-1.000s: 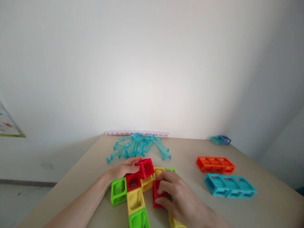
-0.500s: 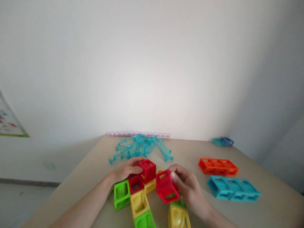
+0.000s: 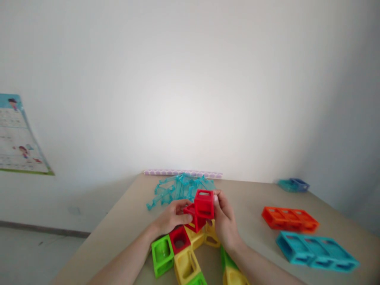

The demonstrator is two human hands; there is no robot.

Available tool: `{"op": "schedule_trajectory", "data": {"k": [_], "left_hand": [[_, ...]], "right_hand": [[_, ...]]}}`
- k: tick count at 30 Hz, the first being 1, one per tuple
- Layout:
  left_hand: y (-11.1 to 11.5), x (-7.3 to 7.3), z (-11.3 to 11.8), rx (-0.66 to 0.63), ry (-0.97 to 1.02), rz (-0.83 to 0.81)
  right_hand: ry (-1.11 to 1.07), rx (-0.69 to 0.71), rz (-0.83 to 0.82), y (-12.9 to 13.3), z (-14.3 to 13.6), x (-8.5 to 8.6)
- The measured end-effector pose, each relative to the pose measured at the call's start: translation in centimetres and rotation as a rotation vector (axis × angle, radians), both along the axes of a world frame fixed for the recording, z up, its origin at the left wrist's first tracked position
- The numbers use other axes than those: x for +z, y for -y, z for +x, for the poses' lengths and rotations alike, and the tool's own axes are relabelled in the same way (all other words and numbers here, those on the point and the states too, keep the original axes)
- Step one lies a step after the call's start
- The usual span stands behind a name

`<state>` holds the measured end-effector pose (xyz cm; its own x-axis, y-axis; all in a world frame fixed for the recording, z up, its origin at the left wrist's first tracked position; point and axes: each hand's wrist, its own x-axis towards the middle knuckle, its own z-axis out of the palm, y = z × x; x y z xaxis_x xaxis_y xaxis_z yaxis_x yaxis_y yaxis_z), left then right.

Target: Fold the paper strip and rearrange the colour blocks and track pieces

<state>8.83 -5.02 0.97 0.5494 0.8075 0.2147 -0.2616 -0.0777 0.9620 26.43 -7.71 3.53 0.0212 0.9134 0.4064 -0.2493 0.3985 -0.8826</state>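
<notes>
Held up at lower centre of the frame: an upper red block point(image 3: 204, 204), pinched in nearly closed fingers of the right hand point(image 3: 226, 223), and a lower red block point(image 3: 198, 225), gripped by curled fingers of the left hand point(image 3: 170, 218); whether joined, impossible to tell. Already laid on the worktop point(image 3: 255, 245), partly butted together: one further red block point(image 3: 179, 240), four yellow blocks point(image 3: 187, 265), three green blocks point(image 3: 162, 255). Seemingly not yet placed: the held pair. At lower right, one orange row point(image 3: 289, 219), one teal row point(image 3: 316, 250).
</notes>
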Motion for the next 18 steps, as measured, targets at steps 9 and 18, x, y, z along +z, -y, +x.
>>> {"op": "schedule_trajectory", "data": {"k": [9, 18], "left_hand": [[-0.2, -0.9, 0.2, 0.04, 0.083, -0.165], [-0.1, -0.7, 0.6, 0.096, 0.051, -0.249]], "right_hand": [[0.078, -0.154, 0.15, 0.4, 0.3, -0.3], [0.281, -0.139, 0.116, 1.3, 0.1, 0.2]]}}
